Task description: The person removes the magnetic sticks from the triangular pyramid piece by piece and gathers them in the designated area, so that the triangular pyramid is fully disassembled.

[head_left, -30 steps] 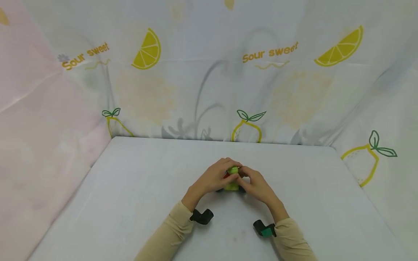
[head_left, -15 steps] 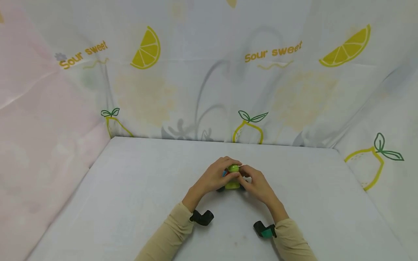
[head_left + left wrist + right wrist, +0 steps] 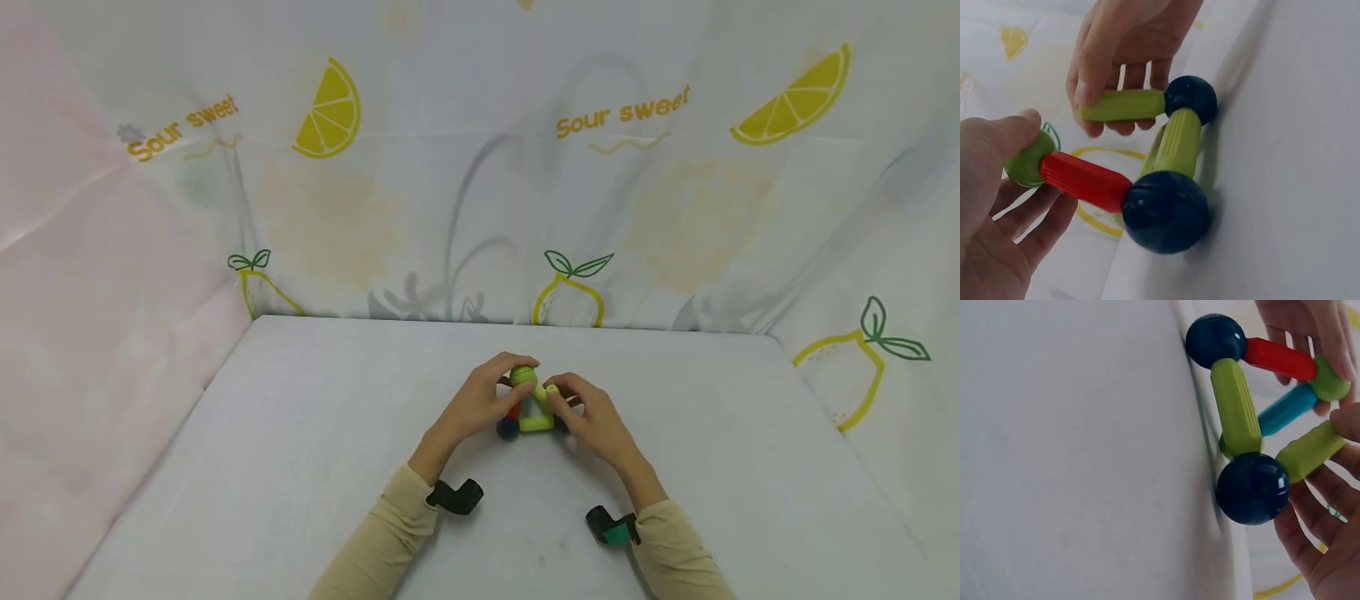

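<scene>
A small frame of toy rods and balls stands on the white table. My left hand (image 3: 480, 402) pinches its raised green ball (image 3: 522, 376) between thumb and fingers. From that ball a red rod (image 3: 1085, 181) slopes down to a dark blue ball (image 3: 1166, 212), and a teal rod (image 3: 1288, 411) runs to the back. My right hand (image 3: 600, 423) pinches the upper end of a lime rod (image 3: 1124, 105), whose lower end meets another dark blue ball (image 3: 1252, 489). Between both blue balls lies a second lime rod (image 3: 1235, 406). The pinched rod's tip is apart from the green ball.
The white table (image 3: 337, 467) spreads around the frame. A printed curtain (image 3: 465, 167) hangs behind it and along the sides. Black wrist mounts (image 3: 459, 497) stick out near both sleeves, just above the tabletop.
The hands, close together over the frame before, have drawn apart. The left hand has shifted left with the green ball, and a gap now shows between it and the lime rod in the right hand.
</scene>
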Action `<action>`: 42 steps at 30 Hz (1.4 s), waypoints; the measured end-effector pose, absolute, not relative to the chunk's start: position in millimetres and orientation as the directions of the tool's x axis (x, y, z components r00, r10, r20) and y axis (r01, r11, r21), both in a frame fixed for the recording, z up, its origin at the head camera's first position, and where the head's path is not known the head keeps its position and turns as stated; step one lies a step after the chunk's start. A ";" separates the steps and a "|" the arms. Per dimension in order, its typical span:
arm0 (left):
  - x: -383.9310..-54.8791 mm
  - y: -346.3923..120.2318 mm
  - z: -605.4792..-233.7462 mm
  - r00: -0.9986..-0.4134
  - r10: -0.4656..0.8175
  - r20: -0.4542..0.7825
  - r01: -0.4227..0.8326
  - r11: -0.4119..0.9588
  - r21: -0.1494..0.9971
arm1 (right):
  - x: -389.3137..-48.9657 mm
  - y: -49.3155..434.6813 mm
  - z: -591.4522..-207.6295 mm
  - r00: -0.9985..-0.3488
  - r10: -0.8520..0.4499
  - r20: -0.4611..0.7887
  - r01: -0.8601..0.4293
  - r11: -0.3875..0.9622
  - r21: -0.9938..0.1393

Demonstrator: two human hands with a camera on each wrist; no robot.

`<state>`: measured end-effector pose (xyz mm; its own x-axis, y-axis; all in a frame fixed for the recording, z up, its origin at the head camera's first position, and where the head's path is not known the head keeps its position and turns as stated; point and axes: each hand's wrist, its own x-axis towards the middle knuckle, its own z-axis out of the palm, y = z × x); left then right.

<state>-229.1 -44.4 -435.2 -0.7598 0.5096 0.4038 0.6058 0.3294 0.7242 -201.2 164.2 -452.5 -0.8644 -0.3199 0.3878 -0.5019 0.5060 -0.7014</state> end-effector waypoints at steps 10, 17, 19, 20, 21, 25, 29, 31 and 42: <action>-232.6 -57.4 -436.8 -0.776 0.484 0.404 0.594 0.347 0.726 | -203.4 175.9 -449.2 -0.909 -0.274 0.314 -0.413 0.506 -0.757; -233.0 -61.3 -438.7 -0.789 0.468 0.398 0.580 0.354 0.734 | -205.2 181.9 -448.1 -0.905 -0.270 0.330 -0.426 0.530 -0.733; -233.1 -63.0 -439.4 -0.797 0.458 0.394 0.572 0.363 0.735 | -205.8 184.1 -448.4 -0.908 -0.263 0.325 -0.418 0.542 -0.729; -233.2 -63.8 -439.9 -0.801 0.452 0.392 0.567 0.365 0.738 | -206.1 185.4 -448.6 -0.912 -0.257 0.320 -0.411 0.548 -0.729; -233.2 -64.8 -440.1 -0.807 0.447 0.385 0.559 0.369 0.743 | -206.4 186.7 -448.4 -0.915 -0.252 0.316 -0.404 0.551 -0.730; -233.3 -68.3 -442.0 -0.820 0.432 0.376 0.543 0.377 0.750 | -206.9 193.1 -446.6 -0.926 -0.221 0.305 -0.376 0.558 -0.740; -233.5 -72.6 -445.3 -0.827 0.423 0.371 0.535 0.388 0.750 | -207.4 200.2 -446.4 -0.930 -0.195 0.310 -0.365 0.567 -0.738; -233.8 -75.1 -447.4 -0.833 0.418 0.362 0.526 0.400 0.751 | -208.0 203.7 -447.2 -0.934 -0.186 0.305 -0.355 0.573 -0.739; -236.9 -93.3 -454.0 -0.850 0.433 0.298 0.490 0.446 0.749 | -207.2 226.4 -449.0 -0.959 -0.174 0.222 -0.282 0.622 -0.731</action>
